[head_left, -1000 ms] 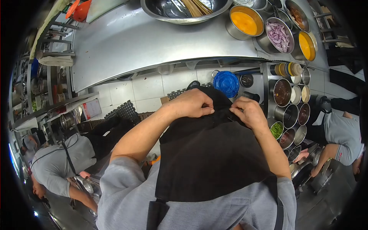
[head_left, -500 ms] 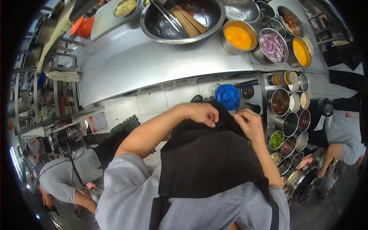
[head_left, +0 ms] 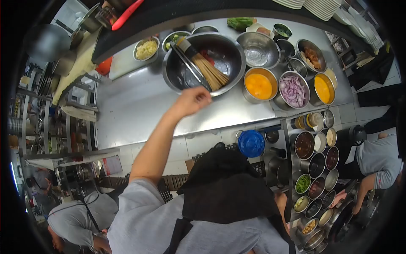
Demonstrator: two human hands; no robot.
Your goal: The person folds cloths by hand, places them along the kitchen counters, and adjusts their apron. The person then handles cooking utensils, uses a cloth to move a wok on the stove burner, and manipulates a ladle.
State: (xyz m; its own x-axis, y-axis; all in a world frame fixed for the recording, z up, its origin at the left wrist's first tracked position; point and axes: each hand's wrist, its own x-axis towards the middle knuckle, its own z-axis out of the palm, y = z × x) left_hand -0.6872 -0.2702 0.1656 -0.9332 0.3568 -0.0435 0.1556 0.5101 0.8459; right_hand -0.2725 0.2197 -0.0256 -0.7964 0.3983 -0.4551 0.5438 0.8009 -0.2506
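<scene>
Our left hand is out over the desk, right at the near rim of the big steel bowl. Its fingers are curled in; we can't tell if they touch the rim or pinch anything. Bowl sits mid-desk, tongs and a bundle of bamboo sticks side by side in it, both slanting toward near right. Our right hand is down low, just right of our black apron, partly hidden; can't tell its finger state. Right of the bowl we have orange liquid in a steel pot, then sliced red onion. Far left: chopped yellowish bits by a white cutting board.
</scene>
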